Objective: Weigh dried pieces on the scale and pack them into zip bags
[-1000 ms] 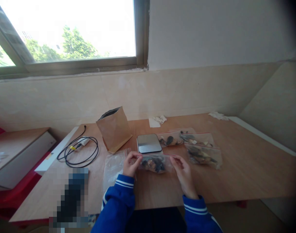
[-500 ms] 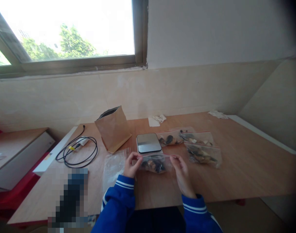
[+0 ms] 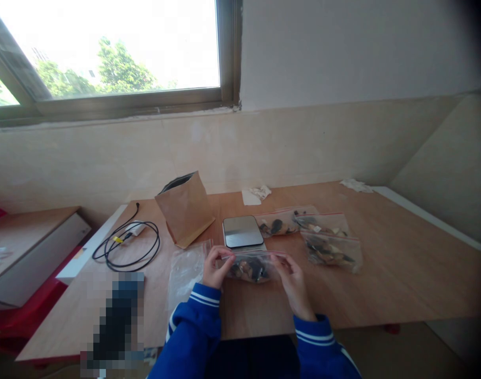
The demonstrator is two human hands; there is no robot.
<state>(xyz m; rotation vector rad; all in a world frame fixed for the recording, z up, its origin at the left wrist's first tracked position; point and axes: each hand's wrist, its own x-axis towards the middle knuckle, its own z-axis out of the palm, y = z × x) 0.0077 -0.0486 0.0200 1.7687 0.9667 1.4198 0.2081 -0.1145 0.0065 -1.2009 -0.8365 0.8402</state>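
Observation:
A clear zip bag [image 3: 250, 268] with dark and brown dried pieces lies on the table in front of me. My left hand [image 3: 217, 267] pinches the left end of its top edge between thumb and finger. The right end of that edge is pinched in my right hand [image 3: 289, 276]. Just behind the bag sits a flat kitchen scale [image 3: 242, 231] with a shiny top. Under and beside my left wrist lie flat clear zip bags [image 3: 185, 268]. What exactly the dried pieces are, I cannot tell.
An open brown paper pouch [image 3: 187, 210] stands left of the scale. Filled zip bags [image 3: 331, 250] lie to the right. A coiled black cable [image 3: 158, 245] with a white plug, a blurred-out dark object [image 3: 116, 321] and crumpled tissue [image 3: 260, 192] are also on the wooden table [image 3: 402, 273].
My right hand has slid a little left along the bag's top edge. My left hand keeps its pinch on the other end, and the bag stays in place.

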